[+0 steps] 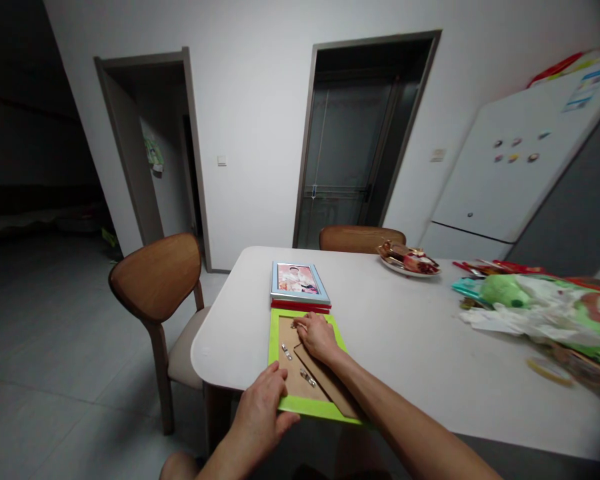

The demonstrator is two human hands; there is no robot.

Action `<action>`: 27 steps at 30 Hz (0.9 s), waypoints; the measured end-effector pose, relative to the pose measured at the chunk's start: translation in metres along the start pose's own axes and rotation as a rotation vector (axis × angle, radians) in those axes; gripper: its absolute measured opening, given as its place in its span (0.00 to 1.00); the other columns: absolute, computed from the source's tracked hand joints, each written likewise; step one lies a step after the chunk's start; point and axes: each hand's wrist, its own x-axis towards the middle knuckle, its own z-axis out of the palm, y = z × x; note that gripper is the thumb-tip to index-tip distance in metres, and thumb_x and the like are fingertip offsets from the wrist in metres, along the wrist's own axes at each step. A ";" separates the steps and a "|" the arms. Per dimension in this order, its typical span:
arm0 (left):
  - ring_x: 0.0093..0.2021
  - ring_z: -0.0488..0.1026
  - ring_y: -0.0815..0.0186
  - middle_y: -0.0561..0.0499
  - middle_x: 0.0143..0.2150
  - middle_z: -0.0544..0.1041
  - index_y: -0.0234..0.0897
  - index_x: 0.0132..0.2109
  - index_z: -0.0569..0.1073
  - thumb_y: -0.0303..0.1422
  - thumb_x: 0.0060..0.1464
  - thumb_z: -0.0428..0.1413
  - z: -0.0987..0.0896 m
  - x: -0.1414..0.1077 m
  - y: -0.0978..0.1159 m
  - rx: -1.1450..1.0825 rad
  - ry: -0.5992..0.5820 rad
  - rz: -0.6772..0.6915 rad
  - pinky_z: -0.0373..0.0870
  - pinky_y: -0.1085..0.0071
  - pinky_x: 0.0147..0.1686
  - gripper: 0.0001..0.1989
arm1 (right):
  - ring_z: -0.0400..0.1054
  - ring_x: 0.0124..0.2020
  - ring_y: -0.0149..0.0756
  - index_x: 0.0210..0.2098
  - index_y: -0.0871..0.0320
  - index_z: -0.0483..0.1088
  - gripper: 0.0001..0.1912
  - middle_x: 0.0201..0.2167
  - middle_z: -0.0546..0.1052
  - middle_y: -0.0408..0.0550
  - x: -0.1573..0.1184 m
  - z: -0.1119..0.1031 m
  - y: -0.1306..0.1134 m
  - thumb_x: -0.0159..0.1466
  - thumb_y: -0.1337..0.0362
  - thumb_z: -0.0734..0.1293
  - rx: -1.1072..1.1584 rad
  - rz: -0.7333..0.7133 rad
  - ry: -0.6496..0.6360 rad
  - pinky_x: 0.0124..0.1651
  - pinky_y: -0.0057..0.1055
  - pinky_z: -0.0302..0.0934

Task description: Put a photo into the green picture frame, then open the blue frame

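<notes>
"What are your hands doing?"

"My left hand (pixel 263 407) is closed on the green frame (pixel 274 333) at its seven o'clock corner; my right hand (pixel 317 337) lies over the far end, fingers bent at a metal clip (pixel 293 325); whether they pinch it, I cannot tell."

"And where is the frame?"

"Back side up, at the near edge of the white surface (pixel 405 347); its brown backing panel (pixel 291 387) shows a second clip (pixel 287 352) towards ten o'clock and a third clip (pixel 307 378) towards six; a brown stand flap (pixel 340 390) slants down towards five, partly hidden by my right forearm (pixel 390 407)."

"What is around it?"

"At twelve o'clock, just beyond, a red frame (pixel 300 305) with a light blue framed picture (pixel 299 280) on top; between one and two, well apart, a loaded plate (pixel 403 269); near three, a heap of wrappings (pixel 530 307); at ten, a wooden chair (pixel 163 273)."
</notes>
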 end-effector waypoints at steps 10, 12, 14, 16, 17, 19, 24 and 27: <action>0.54 0.58 0.59 0.43 0.50 0.68 0.34 0.44 0.66 0.26 0.38 0.59 -0.001 -0.001 0.002 -0.014 -0.002 -0.028 0.59 0.63 0.51 0.22 | 0.63 0.33 0.35 0.39 0.54 0.69 0.19 0.33 0.70 0.48 -0.072 -0.035 0.011 0.50 0.53 0.62 0.150 -0.116 -0.136 0.35 0.27 0.55; 0.55 0.58 0.59 0.43 0.51 0.67 0.34 0.41 0.67 0.26 0.37 0.59 -0.002 -0.001 0.003 -0.025 -0.005 -0.033 0.58 0.63 0.52 0.19 | 0.63 0.34 0.35 0.40 0.55 0.68 0.18 0.33 0.70 0.49 -0.074 -0.036 0.008 0.50 0.57 0.62 0.168 -0.091 -0.129 0.36 0.27 0.55; 0.54 0.58 0.58 0.43 0.52 0.66 0.33 0.40 0.68 0.25 0.36 0.59 -0.003 -0.001 0.004 -0.050 -0.007 -0.051 0.57 0.62 0.53 0.19 | 0.64 0.34 0.35 0.40 0.57 0.68 0.19 0.33 0.70 0.49 -0.070 -0.039 0.005 0.48 0.61 0.62 0.175 -0.057 -0.122 0.36 0.27 0.55; 0.54 0.59 0.58 0.42 0.53 0.64 0.34 0.44 0.66 0.25 0.36 0.58 -0.004 0.001 0.005 -0.114 0.008 -0.082 0.56 0.61 0.53 0.23 | 0.64 0.34 0.36 0.38 0.57 0.69 0.18 0.33 0.71 0.49 -0.065 -0.047 0.003 0.47 0.63 0.63 0.169 -0.036 -0.120 0.37 0.27 0.56; 0.54 0.59 0.58 0.42 0.54 0.63 0.34 0.46 0.64 0.25 0.37 0.58 -0.005 0.003 0.006 -0.166 0.025 -0.103 0.56 0.61 0.52 0.25 | 0.64 0.34 0.36 0.37 0.58 0.70 0.17 0.32 0.71 0.49 -0.063 -0.052 0.001 0.47 0.63 0.63 0.164 -0.031 -0.119 0.37 0.27 0.56; 0.52 0.61 0.59 0.42 0.53 0.64 0.35 0.49 0.61 0.27 0.40 0.56 -0.007 0.009 0.008 -0.316 0.076 -0.157 0.57 0.62 0.51 0.25 | 0.64 0.34 0.36 0.36 0.58 0.70 0.16 0.32 0.71 0.49 -0.060 -0.064 -0.004 0.47 0.63 0.62 0.157 -0.029 -0.100 0.37 0.28 0.56; 0.39 0.72 0.64 0.47 0.40 0.74 0.36 0.48 0.58 0.28 0.46 0.49 -0.016 0.037 0.013 -0.867 0.241 -0.333 0.68 0.69 0.37 0.20 | 0.63 0.35 0.35 0.37 0.58 0.70 0.16 0.33 0.70 0.48 -0.061 -0.087 -0.028 0.48 0.62 0.62 0.250 -0.103 -0.042 0.37 0.28 0.56; 0.27 0.73 0.66 0.51 0.32 0.75 0.36 0.48 0.57 0.28 0.45 0.49 -0.030 0.044 0.002 -1.062 0.293 -0.444 0.67 0.73 0.25 0.20 | 0.63 0.34 0.33 0.41 0.57 0.67 0.18 0.35 0.70 0.48 -0.059 -0.086 -0.027 0.52 0.58 0.61 0.362 -0.116 -0.020 0.38 0.28 0.57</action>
